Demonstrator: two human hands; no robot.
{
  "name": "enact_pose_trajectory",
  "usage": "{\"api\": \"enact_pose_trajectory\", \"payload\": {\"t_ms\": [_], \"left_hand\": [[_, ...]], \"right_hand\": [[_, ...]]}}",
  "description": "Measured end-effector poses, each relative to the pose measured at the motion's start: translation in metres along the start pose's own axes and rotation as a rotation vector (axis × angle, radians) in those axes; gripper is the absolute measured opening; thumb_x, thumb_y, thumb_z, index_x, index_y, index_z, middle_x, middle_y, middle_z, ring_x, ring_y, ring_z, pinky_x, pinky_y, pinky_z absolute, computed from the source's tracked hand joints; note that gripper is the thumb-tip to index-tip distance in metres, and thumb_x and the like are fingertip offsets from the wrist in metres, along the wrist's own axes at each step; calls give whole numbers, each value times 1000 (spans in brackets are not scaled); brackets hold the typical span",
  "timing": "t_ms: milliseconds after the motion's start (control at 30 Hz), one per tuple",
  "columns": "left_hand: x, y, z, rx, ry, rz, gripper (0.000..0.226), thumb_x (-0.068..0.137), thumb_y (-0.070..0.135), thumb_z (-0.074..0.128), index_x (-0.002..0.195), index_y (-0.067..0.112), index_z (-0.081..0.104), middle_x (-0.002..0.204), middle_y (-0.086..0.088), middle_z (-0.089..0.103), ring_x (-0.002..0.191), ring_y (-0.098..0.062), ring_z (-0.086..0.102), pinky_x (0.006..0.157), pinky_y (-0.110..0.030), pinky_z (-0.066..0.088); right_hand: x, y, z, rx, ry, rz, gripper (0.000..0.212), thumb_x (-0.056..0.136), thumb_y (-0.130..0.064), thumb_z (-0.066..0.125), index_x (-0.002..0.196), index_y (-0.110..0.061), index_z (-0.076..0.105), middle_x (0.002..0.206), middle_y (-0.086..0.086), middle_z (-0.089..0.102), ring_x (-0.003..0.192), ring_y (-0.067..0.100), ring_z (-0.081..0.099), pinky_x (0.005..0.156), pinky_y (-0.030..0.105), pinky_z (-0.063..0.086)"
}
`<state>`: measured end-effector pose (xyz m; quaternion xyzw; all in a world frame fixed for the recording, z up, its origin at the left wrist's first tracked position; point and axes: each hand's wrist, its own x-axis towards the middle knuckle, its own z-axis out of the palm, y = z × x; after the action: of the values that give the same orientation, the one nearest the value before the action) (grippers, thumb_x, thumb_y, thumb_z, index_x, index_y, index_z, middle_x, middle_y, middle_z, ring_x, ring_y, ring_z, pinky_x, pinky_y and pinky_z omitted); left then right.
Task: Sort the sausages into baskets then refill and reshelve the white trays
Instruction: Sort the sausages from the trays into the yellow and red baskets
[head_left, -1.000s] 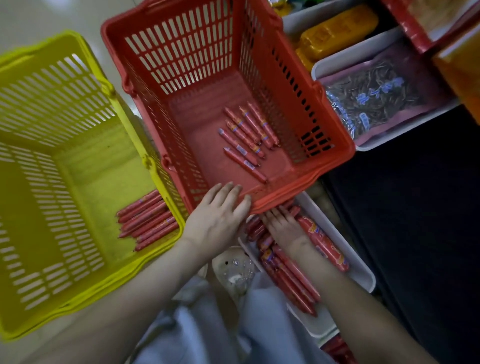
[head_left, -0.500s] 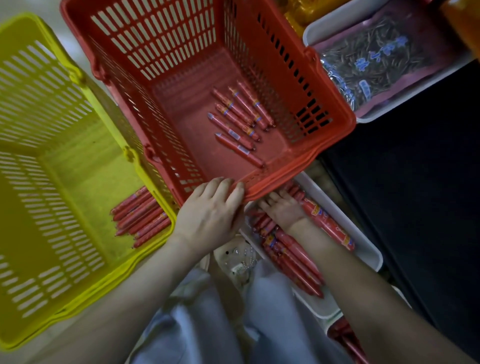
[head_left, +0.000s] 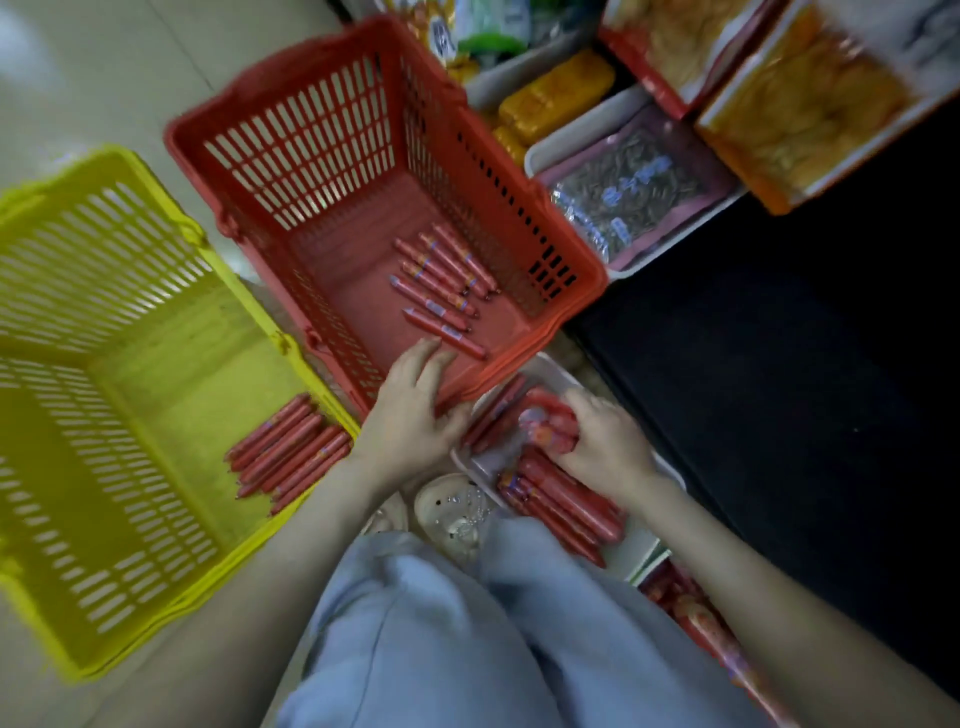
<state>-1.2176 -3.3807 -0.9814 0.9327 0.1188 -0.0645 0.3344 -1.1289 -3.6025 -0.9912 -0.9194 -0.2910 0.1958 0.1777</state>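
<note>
two baskets are set side by side on the floor, the left basket nearer and the right basket farther back; a row of sausages is laid in the near right corner of the left basket, and a second group is laid in the right basket toward its right wall. a tray is placed just before the right basket's near rim, with piled sausages in it. the left hand is rested on that rim, the right hand is closed round a bundle over the tray, and shelf trays with packets are ranged to the right of the right basket.
</note>
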Motion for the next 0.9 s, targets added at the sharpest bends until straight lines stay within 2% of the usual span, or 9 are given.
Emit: {"api": "enact_pose_trajectory", "payload": {"t_ms": [67,133,200,267,367,533,633,700,900], "left_hand": [[-3,27,-26,-291,18,-141,59,85,46,54,131,10,51,135,-8,50,129,-20,42,106,-18,25],[-14,64,-64,-593,-30,-220,45,90,31,63,129,13,51,127,-4,55,123,-15,50,100,-16,34],[-28,99,-97,-749,-97,-183,43,91,22,62,131,10,49,125,-3,57,116,-10,54,95,-13,41],[-46,131,-124,-802,-156,-84,44,95,20,56,136,9,41,123,0,53,105,2,53,88,-7,42],[-77,165,-154,-859,-147,47,55,99,28,49,145,17,22,134,4,42,115,3,44,102,-15,36],[-132,169,-193,-910,1,73,78,87,37,62,149,26,16,134,6,50,117,-6,53,102,-31,44],[-165,159,-213,-1080,-48,58,50,97,9,53,141,21,33,109,1,65,85,-5,67,68,-22,55],[-186,151,-225,-1130,-65,76,38,97,3,49,133,15,43,94,3,68,73,-4,68,59,-19,54],[-219,120,-251,-1167,-27,53,23,95,8,54,118,6,53,95,-6,66,80,-14,66,75,-30,58]], "right_hand": [[-6,-27,-40,277,80,245,28,73,-33,71,94,-28,53,81,-9,65,79,17,63,70,33,49],[-12,-63,-88,459,169,323,24,74,-22,74,83,-27,52,72,-11,60,69,9,58,67,28,46],[-18,-104,-135,687,207,284,21,77,-9,72,77,-24,57,71,-10,61,64,2,58,68,23,47],[-29,-144,-172,1005,172,174,15,80,-1,68,78,-14,61,69,1,65,63,10,62,66,29,51],[-50,-196,-204,1315,155,63,9,85,5,55,85,-2,60,68,7,66,61,16,64,59,26,54],[-87,-255,-214,1553,75,11,25,87,-1,53,108,8,61,89,17,67,75,25,66,72,35,56],[-106,-279,-210,1648,-67,23,43,75,-15,64,112,7,60,95,19,67,76,26,68,69,36,59],[-115,-296,-208,1640,-111,25,62,73,-19,66,126,10,50,111,26,58,86,32,64,72,41,59],[-124,-339,-201,1536,-123,-89,25,90,-4,54,114,2,57,89,20,69,78,30,70,70,42,59]]}}
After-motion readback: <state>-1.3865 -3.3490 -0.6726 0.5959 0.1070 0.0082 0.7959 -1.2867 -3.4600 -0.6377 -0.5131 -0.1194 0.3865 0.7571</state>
